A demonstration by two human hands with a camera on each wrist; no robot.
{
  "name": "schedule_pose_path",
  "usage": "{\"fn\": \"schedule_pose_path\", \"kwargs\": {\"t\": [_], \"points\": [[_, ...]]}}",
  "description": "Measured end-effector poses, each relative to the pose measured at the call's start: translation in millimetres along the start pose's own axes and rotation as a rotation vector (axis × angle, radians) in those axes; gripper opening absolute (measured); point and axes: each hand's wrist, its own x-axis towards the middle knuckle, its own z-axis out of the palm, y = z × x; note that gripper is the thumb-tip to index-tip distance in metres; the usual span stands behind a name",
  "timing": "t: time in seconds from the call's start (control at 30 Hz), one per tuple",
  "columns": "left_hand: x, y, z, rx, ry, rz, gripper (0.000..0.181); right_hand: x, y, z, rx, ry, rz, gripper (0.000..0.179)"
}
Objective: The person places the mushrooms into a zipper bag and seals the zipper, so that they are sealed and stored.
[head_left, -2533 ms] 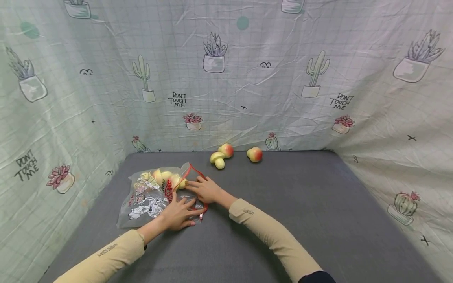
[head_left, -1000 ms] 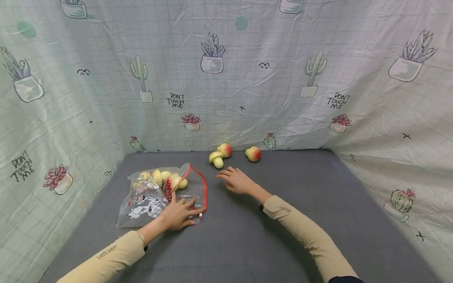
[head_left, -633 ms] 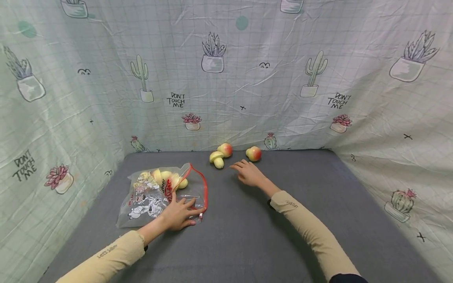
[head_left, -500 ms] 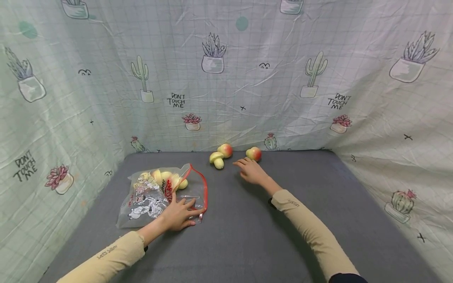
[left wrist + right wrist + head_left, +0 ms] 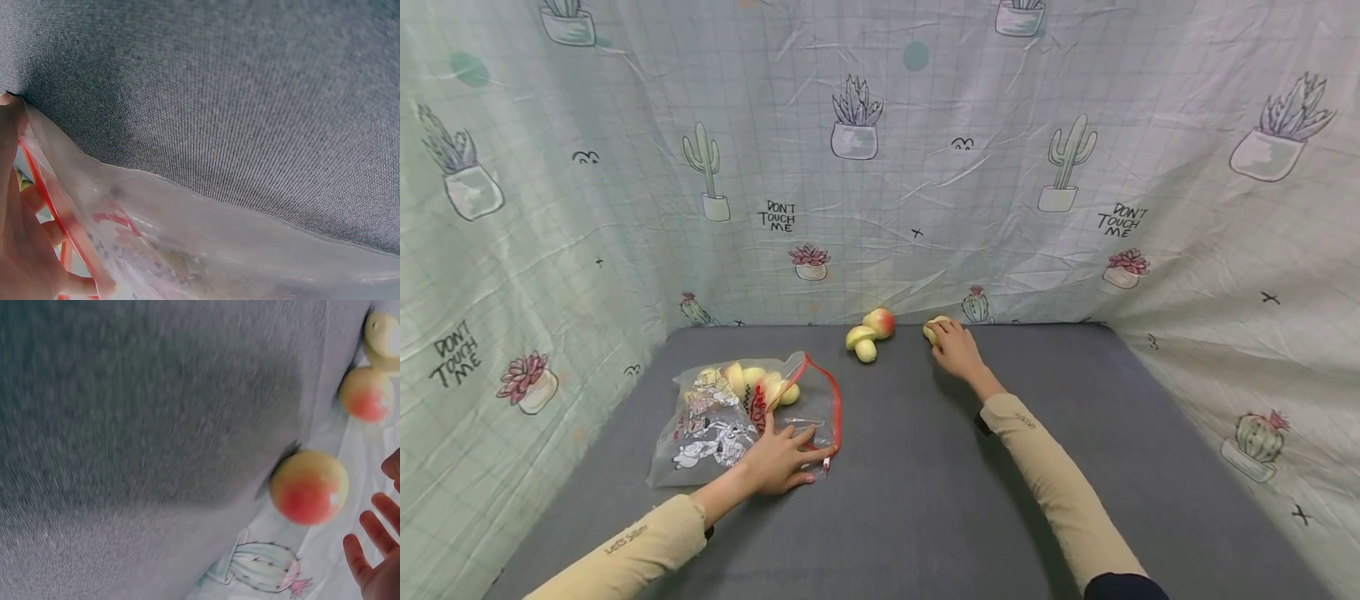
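Observation:
My left hand point(image 5: 775, 460) lies with fingers spread on the mouth of a clear plastic zip bag point(image 5: 703, 446) with a red closure strip. In the left wrist view its fingers point(image 5: 80, 285) show at the red edge. Several yellow and reddish pieces point(image 5: 752, 374) are inside the bag. My right hand point(image 5: 958, 350) is over a yellow-and-red pear-shaped fruit point(image 5: 932, 330) at the back of the table and partly hides it. In the right wrist view, the spread fingers point(image 5: 357, 559) stand apart from this fruit, whose red end faces the camera.
Left of that fruit, a yellow mushroom shape point(image 5: 862, 343) sits against another pear-shaped fruit point(image 5: 880, 322). A hanging cloth printed with cacti point(image 5: 917, 167) closes off the back and both sides of the grey table point(image 5: 880, 517).
My right hand has left the bag's mouth and moved right and back to the far fruit, now overlapping it. The left hand has stayed on the bag.

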Motion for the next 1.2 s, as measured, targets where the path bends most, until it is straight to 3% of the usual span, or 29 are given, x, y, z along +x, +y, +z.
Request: {"fn": "schedule_pose_path", "kwargs": {"t": [0.13,0.4,1.2], "points": [[0.6,0.4,0.0,-0.001,-0.007,-0.005,0.049,2.3,8,0,0.002,0.016,0.072,0.043],[1.3,0.8,-1.2,0.003,-0.008,-0.005,0.049,6.4,18,0,0.016,0.042,0.101,0.039],[-0.3,2.7,-4.8,0.013,-0.011,-0.015,0.048,16.4,15,10,-0.044,-0.215,0.197,0.054]]}}
